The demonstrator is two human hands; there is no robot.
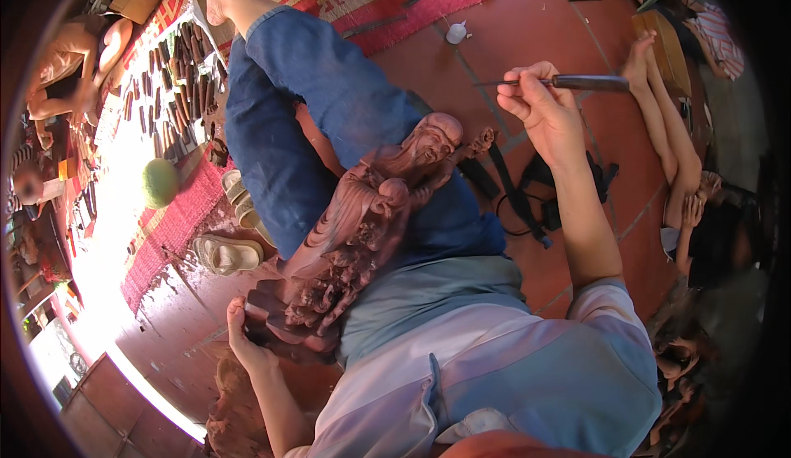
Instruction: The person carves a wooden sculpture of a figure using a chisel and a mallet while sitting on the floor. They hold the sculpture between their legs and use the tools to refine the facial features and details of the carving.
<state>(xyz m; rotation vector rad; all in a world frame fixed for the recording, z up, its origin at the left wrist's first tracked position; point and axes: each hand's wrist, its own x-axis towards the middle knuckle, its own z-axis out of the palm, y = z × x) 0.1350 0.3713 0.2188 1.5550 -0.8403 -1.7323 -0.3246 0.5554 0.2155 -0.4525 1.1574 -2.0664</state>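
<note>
A carved reddish-brown wooden figure (pixel 346 227) of a bearded old man lies slantwise across my lap, its head toward the upper right and its base at the lower left. My left hand (pixel 254 351) grips the base from outside, thumb raised along its edge and the other fingers mostly hidden beneath. Raised to the right, well apart from the figure, my right hand (pixel 545 116) pinches a slim carving tool (pixel 593 83). Its dark handle points right, and its thin blade points left.
Many dark-handled carving tools (pixel 177 83) lie in rows at the upper left. A green round object (pixel 160 183) and pale sandals (pixel 228 254) are left of my legs. Black straps (pixel 519 198) and a small white cup (pixel 456 32) are on the tiles. Other people sit on both sides.
</note>
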